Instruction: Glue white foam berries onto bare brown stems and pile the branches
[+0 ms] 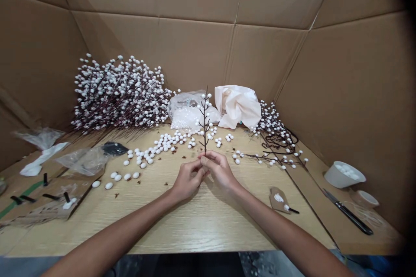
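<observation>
My left hand (188, 181) and right hand (221, 170) pinch the twig (205, 127) at its foot, tip towards twelve o'clock, balls (143, 156) at ten. A light, low pinch should steady it, sparing the side shoots.

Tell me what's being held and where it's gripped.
A dark twig, held upright near its lower end by both hands: left hand, right hand.
</observation>
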